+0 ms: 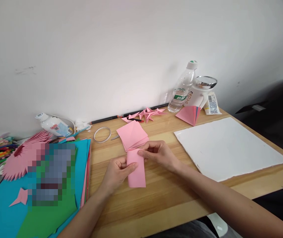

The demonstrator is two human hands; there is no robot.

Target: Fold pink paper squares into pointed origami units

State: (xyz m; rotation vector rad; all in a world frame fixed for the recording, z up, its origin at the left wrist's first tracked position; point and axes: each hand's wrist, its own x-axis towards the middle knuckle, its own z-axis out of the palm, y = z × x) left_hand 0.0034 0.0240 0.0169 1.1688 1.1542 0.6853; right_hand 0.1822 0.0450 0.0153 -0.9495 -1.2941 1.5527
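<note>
Pink paper (138, 173) is pinched by the left fingers (128, 169) and right fingers (146, 154), some tips hidden behind it.

Equipped with a bare, slim-fingered left hand (116, 170) and a matching bare right hand (162, 155). Joined at narrow wrists (178, 167) to a long, tapering left forearm (85, 213) and right forearm (218, 195) (both bare to the view's edge). Apparently clad below in dark grey cloth (191, 232), only partly visible.

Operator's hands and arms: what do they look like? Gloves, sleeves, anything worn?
Left hand and right hand: ungloved, no ring, watch or bracelet visible. Left forearm and right forearm: bare, no sleeve or cable in view.
</note>
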